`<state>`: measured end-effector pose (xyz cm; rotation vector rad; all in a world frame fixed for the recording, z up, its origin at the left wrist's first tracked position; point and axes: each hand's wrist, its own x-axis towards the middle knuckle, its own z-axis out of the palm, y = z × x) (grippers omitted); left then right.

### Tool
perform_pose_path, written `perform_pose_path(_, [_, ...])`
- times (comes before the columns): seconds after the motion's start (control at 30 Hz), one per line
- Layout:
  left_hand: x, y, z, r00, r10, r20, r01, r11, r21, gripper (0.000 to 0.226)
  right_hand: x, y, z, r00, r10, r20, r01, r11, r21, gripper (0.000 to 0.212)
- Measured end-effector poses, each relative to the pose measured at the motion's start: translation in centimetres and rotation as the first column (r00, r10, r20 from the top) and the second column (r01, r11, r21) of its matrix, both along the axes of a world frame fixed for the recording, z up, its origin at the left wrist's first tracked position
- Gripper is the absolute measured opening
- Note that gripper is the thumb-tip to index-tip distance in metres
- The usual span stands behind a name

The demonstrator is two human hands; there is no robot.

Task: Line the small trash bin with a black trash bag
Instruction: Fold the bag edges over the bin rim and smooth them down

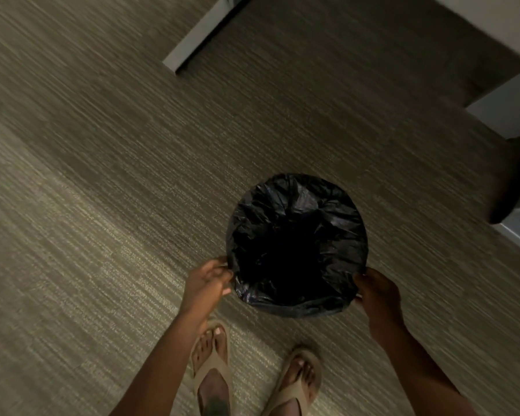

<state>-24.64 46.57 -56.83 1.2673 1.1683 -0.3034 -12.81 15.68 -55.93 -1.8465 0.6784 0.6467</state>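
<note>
Striped grey-brown carpet (102, 205) fills the frame, with pale furniture bases at upper centre (198, 34) and at the right edge (505, 112). I see the small trash bin (300, 309) standing on the carpet at lower centre, its mouth covered by the black trash bag (297, 232), folded over the rim. My left hand (206, 280) pinches the bag's edge on the bin's left side; my right hand (377, 291) grips it on the right. Both forearms reach up from the bottom edge, above two sandalled feet (212, 364).
</note>
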Motion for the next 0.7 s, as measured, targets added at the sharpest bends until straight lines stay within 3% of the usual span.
perform_pose_path(0.1, [0.9,0.8,0.1,0.998,-0.055,-0.005,0.055,0.998,0.02,0.028,0.3,0.8,0.5,0.999,0.026,0.036,-0.026,1.0,0.003,0.019])
perform_pose_path(0.33, [2.0,6.6,0.0,0.999,0.03,0.026,-0.031,0.999,0.038,0.027,3.5,6.6,1.8,0.981,0.128,0.146,-0.139,0.988,0.065,0.011])
perform_pose_path(0.4, [2.5,9.0,0.3,0.997,0.057,0.044,-0.059,0.997,0.051,0.028,5.1,9.4,2.4,0.969,0.177,0.173,-0.19,0.98,0.063,0.017])
perform_pose_path(0.47, [3.2,11.3,0.3,0.995,0.077,0.061,-0.082,0.992,0.092,0.027,6.8,12.4,2.6,0.953,0.226,0.203,-0.239,0.97,0.045,0.026])
perform_pose_path(0.63, [6.9,15.9,0.3,0.987,0.109,0.115,-0.13,0.972,0.198,0.032,11.1,19.0,0.9,0.923,0.297,0.246,-0.299,0.954,-0.032,0.012])
perform_pose_path(0.7, [9.0,17.6,0.0,0.987,0.102,0.123,-0.132,0.957,0.26,0.033,12.8,21.0,0.1,0.915,0.319,0.249,-0.309,0.948,-0.078,0.017])
